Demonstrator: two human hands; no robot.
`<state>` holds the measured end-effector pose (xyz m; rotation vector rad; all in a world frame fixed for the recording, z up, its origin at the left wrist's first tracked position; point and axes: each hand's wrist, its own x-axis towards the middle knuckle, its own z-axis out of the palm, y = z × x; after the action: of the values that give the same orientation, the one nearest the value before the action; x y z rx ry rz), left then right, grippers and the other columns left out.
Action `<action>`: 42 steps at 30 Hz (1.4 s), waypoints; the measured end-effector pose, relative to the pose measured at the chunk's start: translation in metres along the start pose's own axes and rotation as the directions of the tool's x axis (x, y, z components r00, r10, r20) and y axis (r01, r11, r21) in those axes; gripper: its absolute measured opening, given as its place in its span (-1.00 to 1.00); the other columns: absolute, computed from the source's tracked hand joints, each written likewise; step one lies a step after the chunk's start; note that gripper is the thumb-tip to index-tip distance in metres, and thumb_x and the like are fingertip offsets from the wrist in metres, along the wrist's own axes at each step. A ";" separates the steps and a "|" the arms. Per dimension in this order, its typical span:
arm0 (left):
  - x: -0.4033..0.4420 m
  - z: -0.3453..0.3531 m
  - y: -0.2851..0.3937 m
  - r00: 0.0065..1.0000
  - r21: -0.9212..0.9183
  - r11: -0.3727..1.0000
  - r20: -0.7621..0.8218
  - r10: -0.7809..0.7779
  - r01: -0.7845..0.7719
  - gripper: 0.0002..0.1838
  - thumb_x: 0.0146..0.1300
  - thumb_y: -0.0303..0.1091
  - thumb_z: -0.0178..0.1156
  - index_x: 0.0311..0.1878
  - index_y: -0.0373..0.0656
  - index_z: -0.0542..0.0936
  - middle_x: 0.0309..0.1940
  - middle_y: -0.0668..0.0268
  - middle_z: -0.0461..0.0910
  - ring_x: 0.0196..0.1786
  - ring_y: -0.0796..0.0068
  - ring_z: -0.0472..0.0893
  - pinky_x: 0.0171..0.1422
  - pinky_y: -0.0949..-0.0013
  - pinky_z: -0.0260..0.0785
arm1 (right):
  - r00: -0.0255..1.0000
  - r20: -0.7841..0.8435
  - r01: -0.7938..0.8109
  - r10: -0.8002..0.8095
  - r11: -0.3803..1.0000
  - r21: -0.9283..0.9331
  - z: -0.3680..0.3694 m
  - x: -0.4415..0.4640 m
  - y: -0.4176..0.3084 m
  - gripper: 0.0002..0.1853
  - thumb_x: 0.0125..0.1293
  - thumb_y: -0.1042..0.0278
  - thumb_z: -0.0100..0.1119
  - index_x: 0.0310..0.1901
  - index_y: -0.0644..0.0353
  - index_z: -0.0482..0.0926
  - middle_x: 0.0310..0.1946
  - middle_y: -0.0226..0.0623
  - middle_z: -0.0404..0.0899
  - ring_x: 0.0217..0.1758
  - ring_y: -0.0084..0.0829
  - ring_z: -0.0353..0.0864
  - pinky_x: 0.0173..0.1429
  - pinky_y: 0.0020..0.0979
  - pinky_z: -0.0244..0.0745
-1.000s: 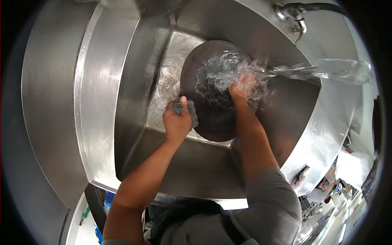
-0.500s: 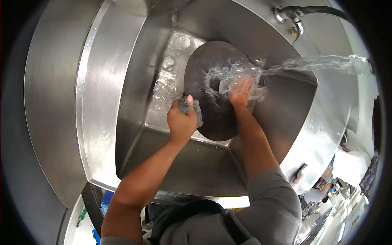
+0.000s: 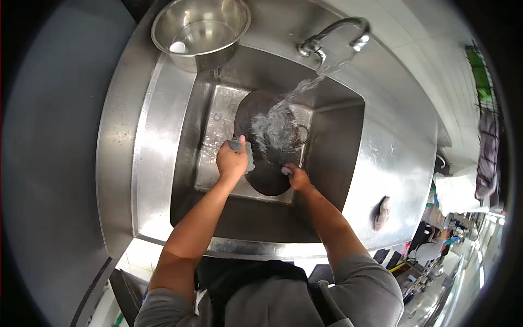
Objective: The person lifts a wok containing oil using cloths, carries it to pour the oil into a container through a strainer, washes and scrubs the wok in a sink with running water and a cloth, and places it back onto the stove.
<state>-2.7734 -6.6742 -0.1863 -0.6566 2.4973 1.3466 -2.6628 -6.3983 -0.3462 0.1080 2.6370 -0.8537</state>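
A dark, round, shallow pan point(image 3: 264, 177) lies tilted in the steel sink point(image 3: 332, 141), with running water splashing over its middle. At the pan's left rim, my left hand point(image 3: 232, 162) is closed around a grey scouring pad point(image 3: 250, 158), thumb on top. My right hand point(image 3: 298, 178) is closed at the lower right rim of the pan, fingers curled. A small pale patch shows at its fingertips, too small to name. Water falls from the curved faucet point(image 3: 348, 23) behind the sink.
A large steel bowl point(image 3: 239, 41) with a small white item point(image 3: 177, 47) inside stands at the back left corner. A crumpled greyish cloth point(image 3: 383, 213) lies on the right steel counter point(image 3: 392, 147). White plastic bag point(image 3: 457, 193) and shelving are at far right.
My right hand has moved from the splashing water down to the pan's lower right rim and closed. My left hand still holds the scouring pad. The view shifted, bringing the bowl and faucet into sight.
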 end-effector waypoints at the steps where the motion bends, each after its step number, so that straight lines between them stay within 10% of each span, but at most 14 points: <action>1: -0.004 -0.006 0.006 1.000 0.004 1.000 0.002 0.020 -0.020 -0.42 0.25 0.10 0.19 -0.23 -0.41 0.58 -0.24 -0.17 0.63 -0.09 -0.11 0.62 0.01 0.08 0.41 | 1.000 -0.019 -0.001 0.001 1.000 0.007 -0.003 -0.002 -0.001 -0.59 0.29 0.34 0.18 0.18 -0.07 0.49 -0.12 -0.18 0.64 -0.17 -0.14 0.63 -0.05 -0.22 0.55; 3: -0.014 -0.023 0.018 0.996 0.067 0.993 0.021 0.091 -0.092 -0.46 0.24 0.07 0.20 -0.28 -0.38 0.59 -0.29 -0.14 0.63 -0.13 -0.13 0.62 -0.01 0.07 0.43 | 0.939 0.086 -0.304 0.334 0.684 0.664 -0.024 -0.002 -0.021 -0.71 0.27 0.26 0.28 0.02 -0.03 0.59 -0.50 -0.34 0.58 -0.68 -0.39 0.41 -0.55 -0.39 0.37; 4: -0.010 -0.025 0.010 0.991 0.138 0.982 -0.018 0.136 -0.132 -0.50 0.23 0.05 0.22 -0.33 -0.34 0.59 -0.36 -0.09 0.64 -0.18 -0.12 0.63 -0.06 0.07 0.44 | 0.921 0.010 -0.285 0.390 0.656 0.699 -0.038 0.002 -0.043 -0.74 0.25 0.22 0.31 -0.08 0.11 0.60 -0.57 -0.44 0.49 -0.75 -0.56 0.27 -0.67 -0.45 0.17; 7: -0.022 -0.071 0.033 0.975 0.197 0.956 0.001 0.224 -0.220 -0.51 0.22 0.06 0.20 -0.35 -0.31 0.57 -0.36 -0.12 0.63 -0.21 -0.18 0.61 -0.07 -0.05 0.42 | 0.749 0.189 -0.497 0.636 0.349 0.795 -0.089 0.013 -0.097 -0.66 0.20 0.30 0.31 -0.10 0.36 0.53 -0.51 -0.36 0.50 -0.46 -0.44 0.54 -0.45 -0.41 0.42; 11: -0.042 -0.111 0.048 0.934 0.322 0.884 0.003 0.357 -0.338 -0.52 0.20 0.04 0.22 -0.38 -0.30 0.55 -0.43 -0.09 0.62 -0.29 -0.17 0.61 -0.16 -0.03 0.44 | 0.867 0.149 -0.264 0.475 0.184 0.947 -0.095 0.034 -0.125 -0.68 0.19 0.18 0.34 -0.28 0.27 0.50 -0.50 -0.34 0.46 -0.58 -0.44 0.46 -0.57 -0.38 0.43; 14: -0.054 -0.140 0.058 0.925 0.331 0.870 0.019 0.380 -0.365 -0.52 0.19 0.04 0.23 -0.37 -0.30 0.54 -0.45 -0.09 0.61 -0.31 -0.17 0.61 -0.17 -0.02 0.44 | 0.935 0.245 -0.190 0.257 -0.220 0.957 -0.109 0.049 -0.154 -0.67 0.25 0.44 0.16 0.02 0.32 0.39 -0.03 -0.12 0.44 -0.15 -0.10 0.61 -0.20 -0.14 0.69; 21: -0.079 -0.187 0.067 0.913 0.243 0.891 -0.045 0.406 -0.384 -0.55 0.18 0.00 0.27 -0.38 -0.31 0.54 -0.48 -0.06 0.61 -0.34 -0.12 0.62 -0.20 0.04 0.43 | 0.993 -0.002 -0.001 0.117 0.029 1.000 -0.170 0.109 -0.220 -0.63 0.22 0.58 0.12 0.09 0.16 0.44 -0.09 -0.11 0.56 -0.47 -0.34 0.56 -0.59 -0.50 0.37; 28: -0.098 -0.210 0.063 0.941 0.092 0.942 -0.074 0.331 -0.324 -0.57 0.18 -0.04 0.29 -0.42 -0.31 0.54 -0.49 -0.02 0.61 -0.37 -0.07 0.62 -0.23 0.09 0.43 | 0.978 0.061 -0.105 0.200 0.220 0.970 -0.186 0.151 -0.261 -0.64 0.42 -0.07 0.01 -0.18 0.10 0.47 -0.54 -0.41 0.39 -0.74 -0.52 0.23 -0.75 -0.51 0.02; 35: -0.095 -0.207 0.054 0.934 0.082 0.939 -0.104 0.342 -0.335 -0.56 0.18 -0.02 0.28 -0.39 -0.31 0.54 -0.49 -0.02 0.61 -0.37 -0.11 0.61 -0.23 0.05 0.44 | 0.990 0.115 -0.086 -0.087 0.282 0.956 -0.221 0.129 -0.332 -0.43 0.40 -0.33 -0.19 -0.13 0.11 0.47 -0.45 -0.32 0.52 -0.58 -0.33 0.52 -0.60 -0.43 0.36; 38: -0.096 -0.203 0.058 0.952 0.130 0.947 -0.040 0.302 -0.295 -0.56 0.18 -0.01 0.28 -0.39 -0.30 0.55 -0.49 -0.02 0.61 -0.36 -0.11 0.62 -0.21 0.05 0.44 | 0.984 -0.117 0.104 -0.137 -0.102 0.989 -0.250 0.107 -0.399 -0.38 0.43 -0.30 -0.22 -0.03 0.20 0.47 -0.32 -0.20 0.61 -0.36 -0.25 0.65 -0.34 -0.34 0.58; 40: -0.092 -0.197 0.053 0.949 0.120 0.948 -0.082 0.305 -0.294 -0.57 0.17 -0.02 0.28 -0.38 -0.30 0.56 -0.48 -0.02 0.62 -0.35 -0.09 0.63 -0.19 0.06 0.45 | 0.968 -0.249 0.230 0.014 0.338 0.913 -0.261 0.132 -0.397 -0.46 0.47 -0.13 -0.14 0.02 0.28 0.47 -0.21 -0.12 0.62 -0.21 -0.27 0.66 -0.09 -0.29 0.63; 42: -0.093 -0.198 0.053 0.944 0.129 0.943 -0.085 0.318 -0.306 -0.57 0.16 -0.02 0.29 -0.37 -0.30 0.56 -0.47 -0.01 0.63 -0.34 -0.08 0.63 -0.18 0.07 0.45 | 0.971 -0.228 0.234 -0.068 0.447 0.863 -0.265 0.144 -0.367 -0.52 0.46 -0.05 -0.07 0.00 0.30 0.49 -0.27 -0.14 0.62 -0.27 -0.31 0.66 -0.14 -0.30 0.64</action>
<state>-2.7159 -6.7879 -0.0007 -0.3225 2.8324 1.2815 -2.9481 -6.5485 0.0025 0.2095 2.0082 -2.3193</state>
